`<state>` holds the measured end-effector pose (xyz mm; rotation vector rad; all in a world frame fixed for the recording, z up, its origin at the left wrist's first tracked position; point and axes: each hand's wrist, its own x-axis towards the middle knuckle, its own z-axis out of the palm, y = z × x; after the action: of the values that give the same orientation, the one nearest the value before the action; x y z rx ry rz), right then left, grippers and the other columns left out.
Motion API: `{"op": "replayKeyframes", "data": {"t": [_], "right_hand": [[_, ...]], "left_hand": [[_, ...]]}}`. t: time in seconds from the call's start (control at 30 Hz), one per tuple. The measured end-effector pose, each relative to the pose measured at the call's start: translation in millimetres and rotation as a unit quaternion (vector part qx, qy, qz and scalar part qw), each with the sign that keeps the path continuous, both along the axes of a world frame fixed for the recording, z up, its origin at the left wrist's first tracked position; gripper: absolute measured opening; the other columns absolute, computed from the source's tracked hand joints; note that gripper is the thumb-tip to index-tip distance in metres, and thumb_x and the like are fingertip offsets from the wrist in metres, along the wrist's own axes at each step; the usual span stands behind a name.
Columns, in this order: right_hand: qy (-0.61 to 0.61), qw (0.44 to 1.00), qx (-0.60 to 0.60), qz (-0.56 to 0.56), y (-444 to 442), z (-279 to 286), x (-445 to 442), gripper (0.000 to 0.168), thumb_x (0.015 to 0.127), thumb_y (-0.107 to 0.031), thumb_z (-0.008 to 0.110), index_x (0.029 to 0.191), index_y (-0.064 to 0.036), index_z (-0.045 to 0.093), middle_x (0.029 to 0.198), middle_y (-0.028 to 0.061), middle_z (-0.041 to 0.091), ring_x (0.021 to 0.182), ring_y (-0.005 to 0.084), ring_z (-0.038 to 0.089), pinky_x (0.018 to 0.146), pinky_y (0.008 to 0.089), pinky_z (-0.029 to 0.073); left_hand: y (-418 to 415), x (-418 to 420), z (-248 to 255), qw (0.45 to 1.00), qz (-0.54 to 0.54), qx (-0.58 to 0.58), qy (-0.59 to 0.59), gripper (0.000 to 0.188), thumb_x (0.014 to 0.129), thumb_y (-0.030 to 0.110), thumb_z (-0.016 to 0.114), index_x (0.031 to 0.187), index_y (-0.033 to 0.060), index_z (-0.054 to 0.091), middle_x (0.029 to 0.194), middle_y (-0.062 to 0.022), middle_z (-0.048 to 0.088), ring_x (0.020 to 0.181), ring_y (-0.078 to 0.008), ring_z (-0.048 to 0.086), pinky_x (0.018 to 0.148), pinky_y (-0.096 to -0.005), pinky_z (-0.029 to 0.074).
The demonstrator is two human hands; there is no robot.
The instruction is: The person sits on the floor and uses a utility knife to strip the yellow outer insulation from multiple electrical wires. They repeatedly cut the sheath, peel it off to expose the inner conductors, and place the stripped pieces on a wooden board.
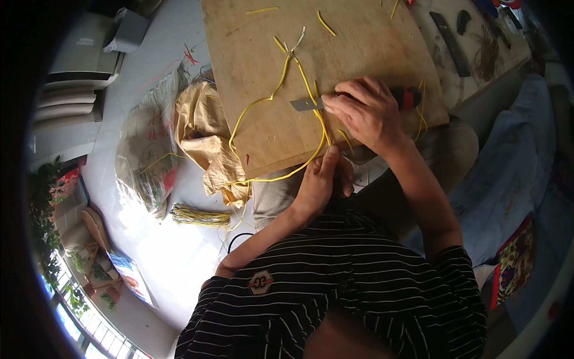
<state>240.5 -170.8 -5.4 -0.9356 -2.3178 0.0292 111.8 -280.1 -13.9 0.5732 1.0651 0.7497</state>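
My right hand [365, 112] holds a utility knife [406, 98] with a red and black handle. Its metal blade [306, 105] points left and lies across a yellow insulated wire [303, 75] on a wooden board [264, 130]. At the board's near edge my left hand [323, 172] pinches the yellow wire between thumb and fingers; some of its fingers are hidden. A loop of the wire curves left past the edge. At the top the wire meets a twisted joint with pale stripped ends [293, 47].
Yellow offcuts [326, 23] lie on the board. Left of it, a tan woven sack [199, 112], a clear plastic bag [145, 148] and a wire bundle [200, 215] rest on the floor. A side table [475, 85] at right holds a long black object [450, 44].
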Motion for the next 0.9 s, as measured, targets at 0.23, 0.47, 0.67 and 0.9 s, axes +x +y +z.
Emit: {"op": "replayKeyframes", "data": {"t": [0.23,0.47,0.67,0.9], "right_hand": [[0.006,1.000,0.004,-0.002,15.4,-1.7,-10.9,0.019,0.068,-0.014,0.069,0.087,-0.014,0.065,0.081,-0.0019,0.055,0.075,0.0178,0.054,0.067,0.0295,0.045],[-0.008,1.000,-0.028,0.007,1.6,6.6,0.7,0.018,0.067,-0.013,0.070,0.085,-0.013,0.066,0.081,-0.0008,0.056,0.073,0.0183,0.054,0.065,0.0294,0.046],[-0.009,0.999,-0.053,0.010,-3.9,8.7,6.1,0.012,0.073,-0.018,0.066,0.084,-0.014,0.064,0.079,-0.0034,0.052,0.075,0.0174,0.051,0.066,0.0309,0.043],[-0.016,0.998,-0.059,0.002,-0.9,12.4,1.5,0.011,0.072,-0.016,0.066,0.083,-0.013,0.065,0.078,-0.0024,0.053,0.075,0.0181,0.051,0.066,0.0299,0.044]], "left_hand": [[-0.1,0.5,-1.7,1.000,0.002,0.016,0.004,0.054,0.095,0.042,0.028,0.069,0.0017,0.053,0.051,-0.0083,0.051,0.045,-0.0148,0.051,0.048,-0.0234,0.042],[0.8,0.9,-0.4,1.000,0.012,-0.011,-0.023,0.057,0.096,0.042,0.026,0.069,0.0014,0.055,0.049,-0.0078,0.053,0.045,-0.0139,0.050,0.049,-0.0239,0.040],[-1.3,0.8,-3.7,1.000,0.009,0.002,-0.020,0.057,0.096,0.042,0.025,0.069,0.0018,0.055,0.050,-0.0077,0.053,0.045,-0.0137,0.050,0.048,-0.0238,0.041],[-0.1,-0.3,-5.3,1.000,-0.006,0.017,-0.001,0.058,0.096,0.042,0.024,0.069,0.0019,0.055,0.049,-0.0073,0.053,0.045,-0.0136,0.051,0.048,-0.0238,0.041]]}}
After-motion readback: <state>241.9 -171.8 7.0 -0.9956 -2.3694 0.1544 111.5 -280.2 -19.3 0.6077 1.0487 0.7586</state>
